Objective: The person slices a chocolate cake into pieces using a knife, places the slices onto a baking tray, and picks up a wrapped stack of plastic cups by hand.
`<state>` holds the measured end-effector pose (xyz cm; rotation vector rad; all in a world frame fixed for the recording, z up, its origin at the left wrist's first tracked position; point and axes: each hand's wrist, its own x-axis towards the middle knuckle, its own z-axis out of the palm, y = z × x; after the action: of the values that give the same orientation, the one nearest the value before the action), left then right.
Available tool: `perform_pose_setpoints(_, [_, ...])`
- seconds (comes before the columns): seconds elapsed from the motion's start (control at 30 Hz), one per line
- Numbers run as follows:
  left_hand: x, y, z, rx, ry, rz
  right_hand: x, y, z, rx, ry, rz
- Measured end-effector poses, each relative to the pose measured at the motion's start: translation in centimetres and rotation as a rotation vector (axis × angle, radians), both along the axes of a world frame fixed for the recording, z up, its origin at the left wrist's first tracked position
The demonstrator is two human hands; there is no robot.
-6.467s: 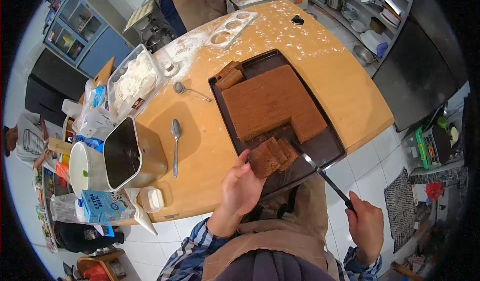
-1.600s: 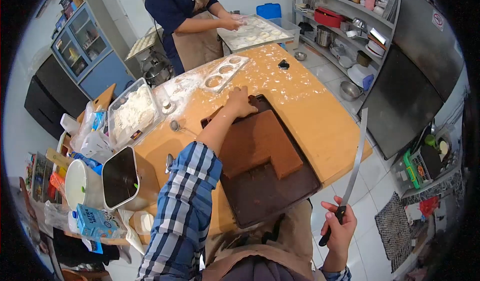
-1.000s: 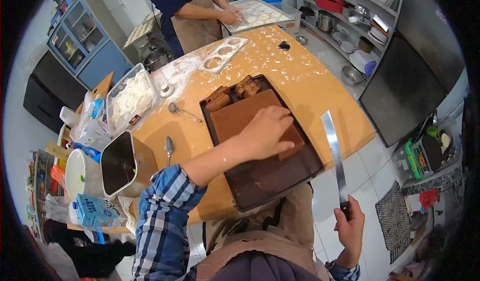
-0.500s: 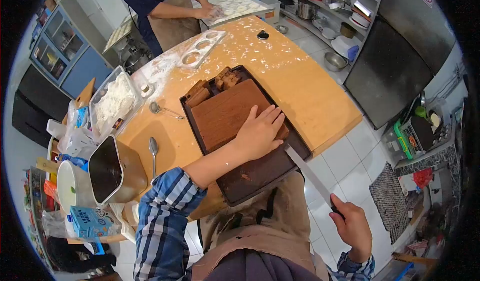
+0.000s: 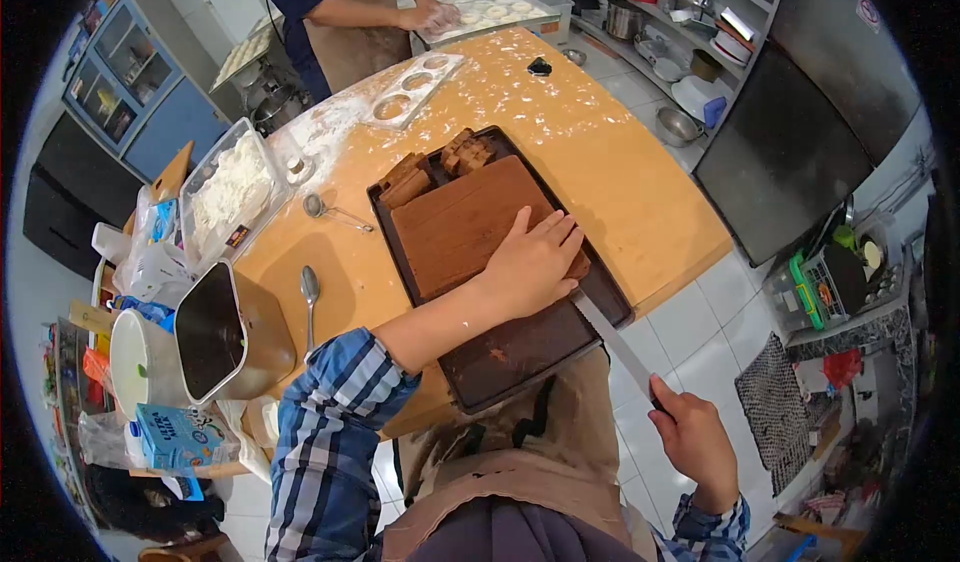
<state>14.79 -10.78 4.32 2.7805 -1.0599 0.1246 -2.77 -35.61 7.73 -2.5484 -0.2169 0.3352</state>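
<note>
- The brown cake (image 5: 460,224) lies flat in a dark tray (image 5: 527,360) at the near right of the table (image 5: 655,207), its largest part one unsliced block.
- Cut already: a row of slices (image 5: 405,184) sits in the tray's far left corner, and a clump of pieces (image 5: 466,152) sits just right of it, along the far side of the block.
- The near strip of the tray is bare apart from some crumbs (image 5: 498,355), so a fair share of the cake seems to be off the block.
- Left to cut, as far as the pictures show: the main block, by far the greater share; I would judge the slicing well short of halfway.
- The left hand (image 5: 535,264) is spread palm down over the right part of the cake, fingers apart, gripping nothing and hiding the surface under it.
- The right hand (image 5: 695,432) is closed around the handle of a long knife (image 5: 612,342), whose blade slants over the tray's right rim.
- The blade's tip is close to the left thumb and the cake's near right corner; whether it touches or has entered the cake cannot be told.
- A spoon (image 5: 310,297) and a small strainer (image 5: 335,212) lie left of the tray, apart from both hands.
</note>
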Motion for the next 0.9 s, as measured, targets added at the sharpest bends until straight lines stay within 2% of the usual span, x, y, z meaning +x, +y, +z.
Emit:
perform_pose_setpoints(0.33, [0.0, 0.0, 0.1, -0.019, 0.019, 0.003, 1.5, 1.5, -2.4, 0.099, -0.073, 0.01])
perform_pose_setpoints(0.63, [-2.1, -0.2, -0.4, -0.068, -0.024, -0.018, 1.1, 1.3, -4.3, 0.33, -0.164, -0.012])
perform_pose_setpoints(0.73, [-3.5, -0.8, -1.3, -0.091, -0.065, -0.028, 0.2, 1.3, -3.4, 0.324, -0.075, -0.067])
perform_pose_setpoints(0.9, [-5.0, -1.6, -1.2, -0.117, -0.006, -0.01, -1.1, 0.6, -2.9, 0.29, -0.088, -0.092])
